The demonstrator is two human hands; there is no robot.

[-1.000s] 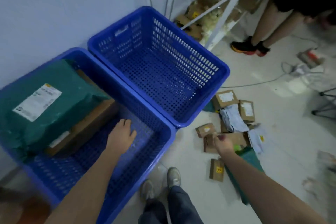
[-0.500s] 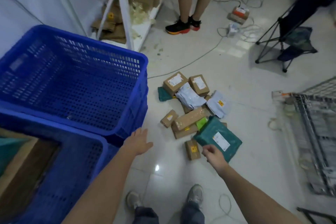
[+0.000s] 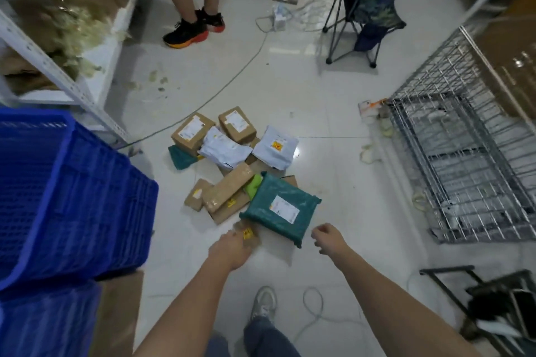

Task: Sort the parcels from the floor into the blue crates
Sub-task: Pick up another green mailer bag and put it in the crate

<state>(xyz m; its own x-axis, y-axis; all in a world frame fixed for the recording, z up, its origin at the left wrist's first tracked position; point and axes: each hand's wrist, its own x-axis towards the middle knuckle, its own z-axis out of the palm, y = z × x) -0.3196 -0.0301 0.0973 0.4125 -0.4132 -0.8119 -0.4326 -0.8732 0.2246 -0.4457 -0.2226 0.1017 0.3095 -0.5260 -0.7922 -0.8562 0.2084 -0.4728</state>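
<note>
Both hands had swung from the blue crates [image 3: 72, 197] to the floor pile; the left hand [image 3: 232, 249] closed on a small cardboard box [image 3: 250, 233], the right hand [image 3: 329, 238] loosely curled, holding nothing. About a dozen parcels remained unsorted.

Glossy white tiled floor [image 3: 290, 90] noted; white metal shelving [image 3: 58, 72] at left, wire cage [image 3: 464, 165] at right, folding stool [image 3: 371, 14] behind.

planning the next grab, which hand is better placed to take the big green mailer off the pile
Right, probably. The right hand hangs loosely curled and empty just beside the near corner of the green mailer. The left hand is already down on the small cardboard box with the yellow sticker.
</note>
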